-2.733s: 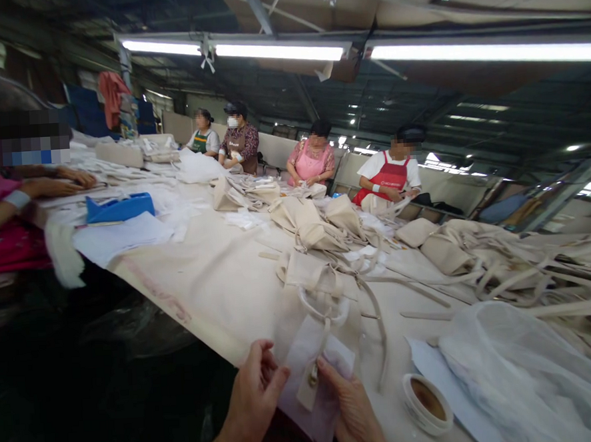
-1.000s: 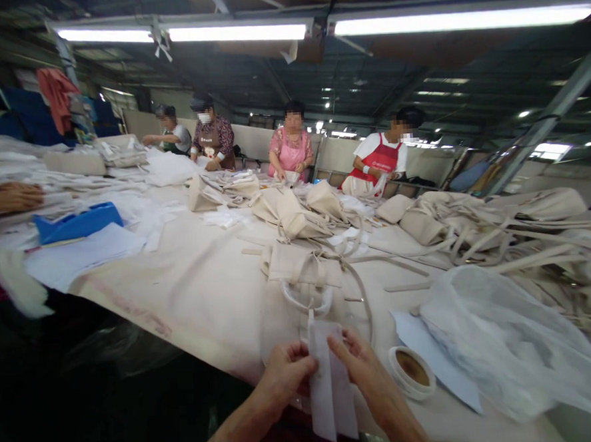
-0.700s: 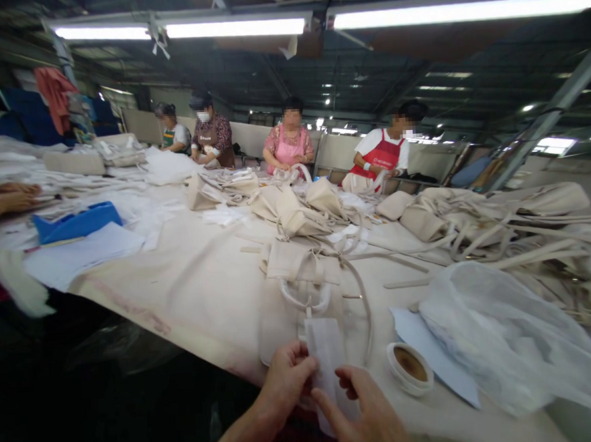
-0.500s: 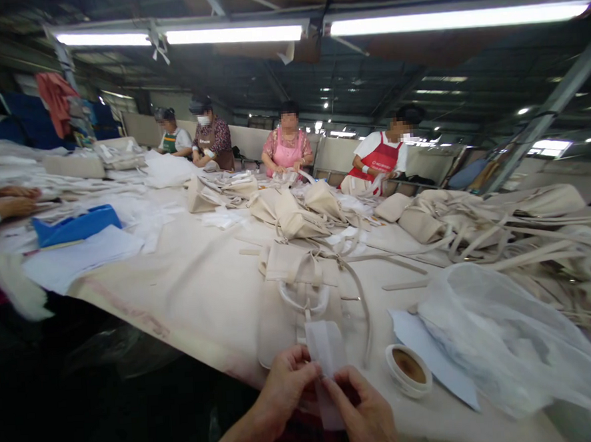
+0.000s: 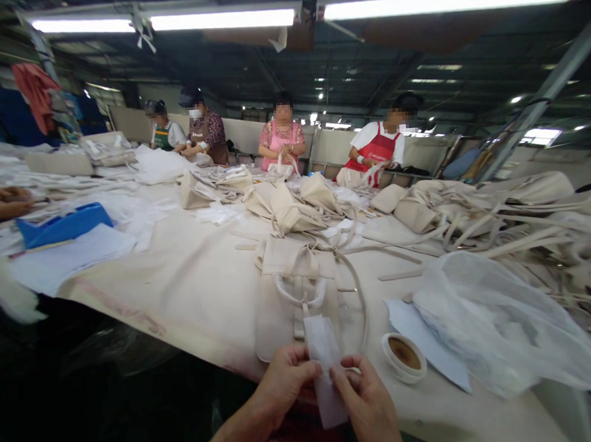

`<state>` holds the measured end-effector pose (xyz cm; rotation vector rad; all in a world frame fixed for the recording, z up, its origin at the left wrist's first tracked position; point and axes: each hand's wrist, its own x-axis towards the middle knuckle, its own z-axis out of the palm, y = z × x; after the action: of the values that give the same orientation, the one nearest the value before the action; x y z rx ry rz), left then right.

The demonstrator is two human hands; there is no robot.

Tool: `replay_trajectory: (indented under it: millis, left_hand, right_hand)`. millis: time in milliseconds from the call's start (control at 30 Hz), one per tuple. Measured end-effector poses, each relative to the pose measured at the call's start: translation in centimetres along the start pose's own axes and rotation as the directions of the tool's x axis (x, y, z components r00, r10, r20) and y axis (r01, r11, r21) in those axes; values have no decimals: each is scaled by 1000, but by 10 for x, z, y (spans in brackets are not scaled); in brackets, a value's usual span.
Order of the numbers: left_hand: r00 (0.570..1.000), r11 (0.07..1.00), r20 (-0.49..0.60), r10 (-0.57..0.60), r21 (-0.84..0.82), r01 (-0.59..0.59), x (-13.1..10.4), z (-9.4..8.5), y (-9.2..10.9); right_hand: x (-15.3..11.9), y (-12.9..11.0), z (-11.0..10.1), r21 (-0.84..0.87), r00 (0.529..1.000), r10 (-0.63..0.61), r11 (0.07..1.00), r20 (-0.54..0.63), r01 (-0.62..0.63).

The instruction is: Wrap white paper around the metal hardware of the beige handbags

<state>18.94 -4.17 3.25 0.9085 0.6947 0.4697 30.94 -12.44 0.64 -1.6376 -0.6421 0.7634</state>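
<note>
A translucent white strip (image 5: 324, 352), thin like tissue or soft plastic, hangs between my hands at the table's near edge. My left hand (image 5: 285, 381) pinches its left side between thumb and fingers. On the other side my right hand (image 5: 363, 393) grips the strip's right edge, thumb on top. Just beyond lies a beige handbag (image 5: 275, 309) on its back, its handle (image 5: 324, 289) wrapped in white material. The strip's upper end overlaps the bag's lower part, and whether it is attached there I cannot tell.
Right of my hands stand a round tub of brown paste (image 5: 404, 356), a pale sheet (image 5: 428, 346) and a clear plastic bag (image 5: 502, 322). Beige bags (image 5: 295, 208) pile up beyond. A blue holder (image 5: 65, 225) sits left; several co-workers (image 5: 283, 138) are across the table.
My right hand's thumb and fingers have spread slightly apart from my left along the strip. The view has tilted down a little, and the co-worker in pink has brought both hands together.
</note>
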Motion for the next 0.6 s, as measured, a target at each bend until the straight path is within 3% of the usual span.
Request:
replay_trajectory:
  millis: [100,200,367,500,600]
  left_hand:
    - [1000,1000,-17,0,11,0,-1,1,-1]
    - [1000,1000,-9,22,7,-22,-2,1,-3]
    - [998,998,-1,57,5,-57,1,0,-9]
    - [996,997,41,73,-8,-73,3,0,-12]
    - [994,996,55,94,-2,-94,3,3,-11]
  right_hand:
    - [-3,-7,-3,-376,957,-279,898,-82,229]
    - [-6,-9,-2,-478,916,-401,809,-22,343]
    - [-4,-7,3,-339,965,-262,905,31,257]
    - [-1,-11,4,-207,978,-100,969,183,137]
    - [-2,-13,4,-160,964,-141,971,227,180]
